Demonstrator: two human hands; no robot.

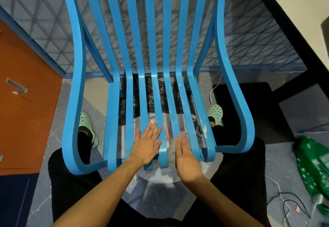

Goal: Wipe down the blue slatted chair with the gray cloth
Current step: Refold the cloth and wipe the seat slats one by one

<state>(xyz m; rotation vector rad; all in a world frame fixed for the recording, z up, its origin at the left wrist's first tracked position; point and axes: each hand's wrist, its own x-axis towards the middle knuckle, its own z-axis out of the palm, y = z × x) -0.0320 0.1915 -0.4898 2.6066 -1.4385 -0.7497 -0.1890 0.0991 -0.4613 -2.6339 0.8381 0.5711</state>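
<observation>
The only print near legible is a short line of red lettering [166,135] on a white plastic bag [179,126] lying on the floor under the blue slatted chair [154,84], lower middle of the frame. It runs sideways in the gap between two seat slats, which cut off most of it; the visible fragment seems to end in "& cool", though the letters are small. At the right edge, a green bag [310,157] carries a pale printed panel too blurred to read.
</observation>
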